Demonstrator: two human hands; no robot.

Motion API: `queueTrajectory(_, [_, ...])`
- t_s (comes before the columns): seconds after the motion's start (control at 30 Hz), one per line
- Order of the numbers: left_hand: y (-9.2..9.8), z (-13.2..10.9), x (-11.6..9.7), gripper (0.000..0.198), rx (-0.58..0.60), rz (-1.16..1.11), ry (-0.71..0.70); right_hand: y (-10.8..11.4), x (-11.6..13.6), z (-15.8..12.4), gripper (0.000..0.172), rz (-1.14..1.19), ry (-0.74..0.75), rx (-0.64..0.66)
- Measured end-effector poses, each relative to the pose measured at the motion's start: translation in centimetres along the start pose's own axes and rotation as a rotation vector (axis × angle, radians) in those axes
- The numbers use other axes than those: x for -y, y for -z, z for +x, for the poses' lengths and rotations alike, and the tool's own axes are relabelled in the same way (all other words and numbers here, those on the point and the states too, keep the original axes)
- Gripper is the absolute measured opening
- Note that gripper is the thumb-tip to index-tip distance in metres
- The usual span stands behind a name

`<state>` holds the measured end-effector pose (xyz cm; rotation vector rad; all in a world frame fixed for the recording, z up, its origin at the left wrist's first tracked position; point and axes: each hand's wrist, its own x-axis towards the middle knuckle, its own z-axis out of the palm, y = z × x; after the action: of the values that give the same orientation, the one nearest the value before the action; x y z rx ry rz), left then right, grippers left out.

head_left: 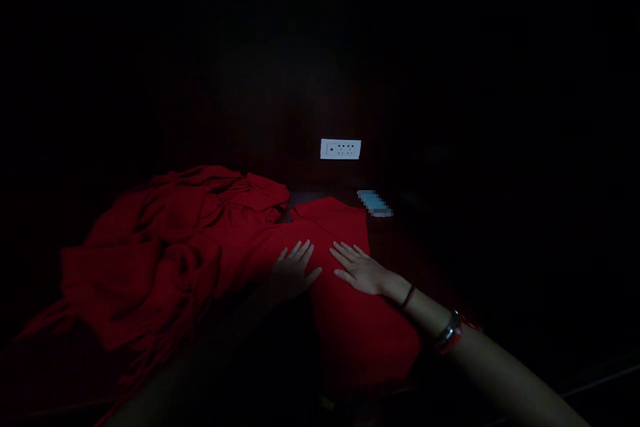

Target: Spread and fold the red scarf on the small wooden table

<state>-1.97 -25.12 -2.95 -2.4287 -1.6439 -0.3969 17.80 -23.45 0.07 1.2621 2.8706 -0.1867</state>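
One red cloth [240, 247] lay on a dark table [400, 247], heaped in folds to the left and spread smooth to the right. The left hand [294, 272] and right hand [361, 271] rested palm down on the smooth part, near each other, spread and gripping nothing. Behind, a white socket [341, 149] sat on the wall [280, 100].
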Motion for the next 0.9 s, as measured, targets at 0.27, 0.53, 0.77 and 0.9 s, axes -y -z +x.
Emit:
queueTrajectory(0.27, [2.3,3.7,3.1,0.047,-0.01,0.011,0.204,3.2,-0.7,4.8,0.066,0.038,-0.01,-0.184])
queueTrajectory(0.53, [-0.8,4.7,5.7,0.056,0.17,0.016,0.264,0.5,-2.4,8.8,0.068,0.019,-0.097,-0.027])
queueTrajectory(0.77, [0.3,4.4,4.9,0.055,0.09,0.026,0.314,0.9,-2.1,8.5,0.066,0.033,-0.072,-0.036])
queueTrajectory(0.9, [0.5,4.5,4.2,0.051,-0.046,0.048,0.181,0.8,-1.5,8.3,0.059,0.035,-0.024,-0.066])
